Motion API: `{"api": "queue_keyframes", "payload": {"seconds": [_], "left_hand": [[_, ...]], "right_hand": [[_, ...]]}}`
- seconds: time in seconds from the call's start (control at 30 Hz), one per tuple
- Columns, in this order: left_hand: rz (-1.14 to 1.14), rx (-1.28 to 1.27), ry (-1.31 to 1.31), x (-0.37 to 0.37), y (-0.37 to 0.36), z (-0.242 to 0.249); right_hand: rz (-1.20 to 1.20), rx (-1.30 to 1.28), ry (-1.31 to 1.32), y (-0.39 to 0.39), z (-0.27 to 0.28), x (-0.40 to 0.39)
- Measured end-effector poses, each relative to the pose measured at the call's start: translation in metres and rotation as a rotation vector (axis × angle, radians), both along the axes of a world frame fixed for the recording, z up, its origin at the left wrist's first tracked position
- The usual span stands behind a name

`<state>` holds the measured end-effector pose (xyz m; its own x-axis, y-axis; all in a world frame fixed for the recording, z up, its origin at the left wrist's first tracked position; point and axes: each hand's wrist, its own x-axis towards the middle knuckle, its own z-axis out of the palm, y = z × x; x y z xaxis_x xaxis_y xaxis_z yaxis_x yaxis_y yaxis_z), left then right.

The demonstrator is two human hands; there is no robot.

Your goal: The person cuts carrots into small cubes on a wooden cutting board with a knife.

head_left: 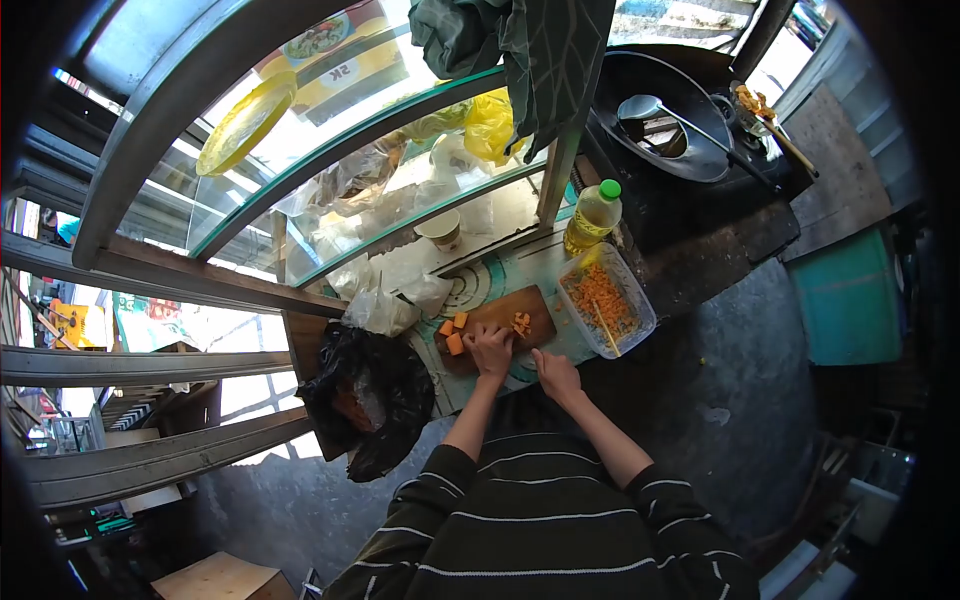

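Locate the orange chunks [455, 344] on the left part of the wooden board [535, 306]; the small chopped heap [521, 324] lies on the right part. Your left hand [489, 350] is on the board between them, fingers bent and close together; you cannot tell from this view whether they pinch a piece. Your right hand [556, 374] is beside the board's near edge, fingers curled in, forming a narrow grip; what it holds, if anything, cannot be made out.

Handling, as judged: each chunk should be light, firm and stiff, with cut faces that may be damp and slippery. Take a chunk by two opposite flat sides—fingertips tucked back, thumb behind—and press it down on its broadest face. Thin slivers will likely bend or snap; gather the heap from its outer edge with flat fingers rather than pinching it.

Take the plastic container [646, 308] by its opposite side walls. It probably flexes when loaded—support the base. The orange bits [590, 295] and stick [606, 326] inside may shift on tilting.
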<state>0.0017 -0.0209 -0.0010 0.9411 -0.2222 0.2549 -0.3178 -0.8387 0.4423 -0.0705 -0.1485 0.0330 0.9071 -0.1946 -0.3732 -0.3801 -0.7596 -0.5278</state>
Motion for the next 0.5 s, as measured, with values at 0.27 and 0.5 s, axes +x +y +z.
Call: {"api": "queue_keyframes", "payload": {"seconds": [0.27, 0.5], "left_hand": [[-0.008, -0.002, -0.011, -0.001, -0.002, 0.003], [-0.003, -0.003, -0.023, -0.003, -0.001, -0.001]], "right_hand": [[-0.012, -0.034, -0.003, 0.005, -0.004, 0.013], [-0.084, 0.194, -0.006, -0.002, -0.002, 0.012]]}}
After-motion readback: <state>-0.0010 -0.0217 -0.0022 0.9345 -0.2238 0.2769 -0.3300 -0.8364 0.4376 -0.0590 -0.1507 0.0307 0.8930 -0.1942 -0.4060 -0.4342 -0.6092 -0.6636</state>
